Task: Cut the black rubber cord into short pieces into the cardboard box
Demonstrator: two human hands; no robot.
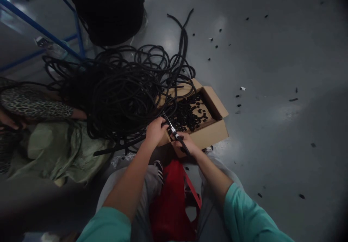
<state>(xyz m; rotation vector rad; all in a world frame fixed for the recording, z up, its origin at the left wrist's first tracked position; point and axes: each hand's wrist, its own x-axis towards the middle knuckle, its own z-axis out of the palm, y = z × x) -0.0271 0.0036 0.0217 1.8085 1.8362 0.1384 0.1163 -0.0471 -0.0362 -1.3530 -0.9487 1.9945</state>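
Scissors (176, 135) with dark handles are in my right hand (186, 144), its fingers wrapped round them; the blades point up and left over the near edge of a cardboard box (213, 135). Just left of the blades, my left hand (156, 130) is closed on a black cord at the box's left side. Many short black pieces (190, 115) lie inside the box. A large tangle of black cord (119, 93) spreads left of the box, and some loops hang over its flaps.
A dark bundle (108, 12) stands behind the tangle, beside a blue metal frame (32, 23). At left is another person's leopard-print sleeve (35, 102) over green cloth (62, 147). A red bag (165, 205) lies between my legs. Black bits dot the floor.
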